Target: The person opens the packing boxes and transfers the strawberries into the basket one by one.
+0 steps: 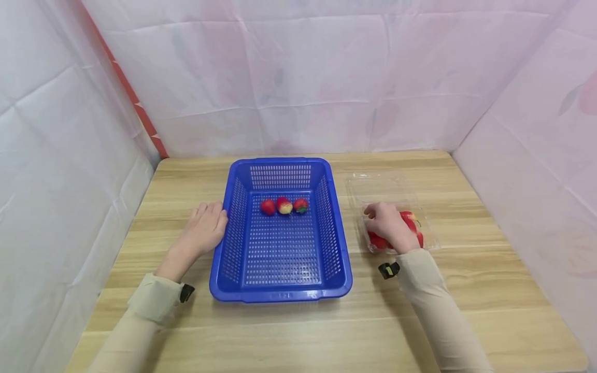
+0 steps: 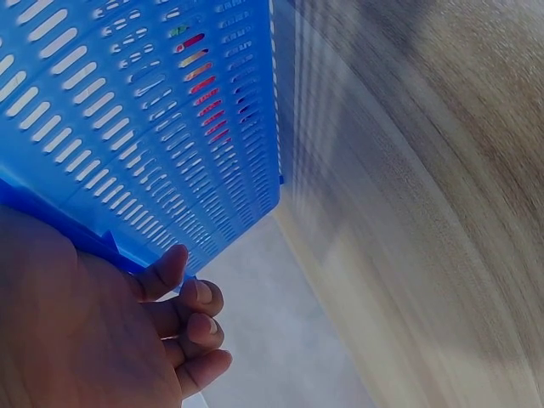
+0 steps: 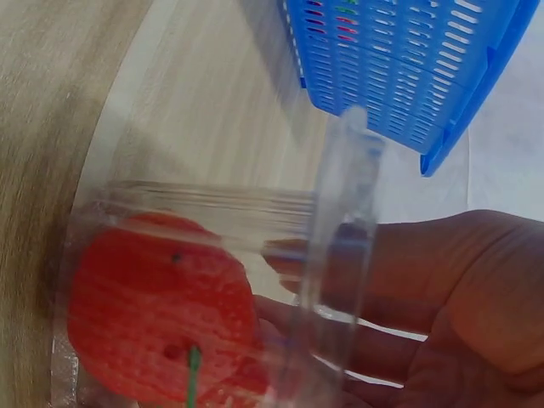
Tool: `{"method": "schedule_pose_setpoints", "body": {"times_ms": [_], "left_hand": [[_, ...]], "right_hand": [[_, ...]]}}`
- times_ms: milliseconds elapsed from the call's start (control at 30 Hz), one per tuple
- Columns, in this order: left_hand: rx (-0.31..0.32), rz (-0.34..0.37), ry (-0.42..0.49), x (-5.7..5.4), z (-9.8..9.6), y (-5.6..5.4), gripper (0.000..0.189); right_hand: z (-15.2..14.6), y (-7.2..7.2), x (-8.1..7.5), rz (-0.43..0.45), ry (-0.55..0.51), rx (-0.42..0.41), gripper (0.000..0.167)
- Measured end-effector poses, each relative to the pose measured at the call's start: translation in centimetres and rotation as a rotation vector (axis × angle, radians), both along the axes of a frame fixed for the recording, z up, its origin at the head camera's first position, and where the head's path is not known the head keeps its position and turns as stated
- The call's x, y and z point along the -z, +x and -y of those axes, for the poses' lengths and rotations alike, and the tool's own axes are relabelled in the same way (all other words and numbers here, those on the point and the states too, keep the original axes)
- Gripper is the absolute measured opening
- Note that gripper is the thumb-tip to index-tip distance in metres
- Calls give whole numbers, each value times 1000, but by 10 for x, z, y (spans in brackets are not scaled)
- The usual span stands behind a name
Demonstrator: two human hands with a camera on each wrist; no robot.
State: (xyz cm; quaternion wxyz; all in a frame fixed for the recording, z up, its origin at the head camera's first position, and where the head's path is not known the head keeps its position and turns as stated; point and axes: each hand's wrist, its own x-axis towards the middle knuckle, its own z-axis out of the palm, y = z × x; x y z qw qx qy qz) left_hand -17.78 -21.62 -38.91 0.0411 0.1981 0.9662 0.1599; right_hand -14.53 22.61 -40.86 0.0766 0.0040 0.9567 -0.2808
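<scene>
A blue perforated plastic basket [image 1: 282, 295] stands mid-table with three red strawberries inside, one of them partly yellow [image 1: 285, 207]. My left hand [image 1: 208, 226] holds the basket's left rim; in the left wrist view its curled fingers [image 2: 200, 293] lie at the rim's edge. To the right, a clear plastic box [image 1: 431, 228] with its lid folded back holds several red strawberries [image 1: 409, 220]. My right hand [image 1: 388, 224] reaches down into this box. In the right wrist view its fingers show through the clear wall, close beside a large strawberry [image 3: 157, 306], with nothing visible between thumb and fingers.
The wooden table [image 1: 303, 342] carries both containers, with a gap between basket and box. Pale patterned sheets [image 1: 308, 77] hang behind and on both sides. The box's transparent lid [image 1: 377, 187] lies open toward the back.
</scene>
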Motion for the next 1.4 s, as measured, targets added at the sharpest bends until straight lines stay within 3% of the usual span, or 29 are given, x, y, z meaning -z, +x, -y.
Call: {"method": "schedule_pose_setpoints", "body": {"times_ms": [133,367,533,767,1067,1400], "left_hand": [[0,-1,-6,0,0,0,33],[3,-5,4,0,0,0,32],[3,-6,7,0,1,0,31],[4,-13,3,1,1,1,31],[6,-18,2,0,1,0,30],[5,-11,-10,0,1,-1,31]], "right_hand": [[0,3,-3,-2,-15,28,35],[-11,12,-5,-113,70,169,37],[-17,14,0,-74,101,236,30],[-17,10,7,-14,107,243,16],[-19,7,6,22,88,221,21],[-20,8,7,3,49,198,31]]}}
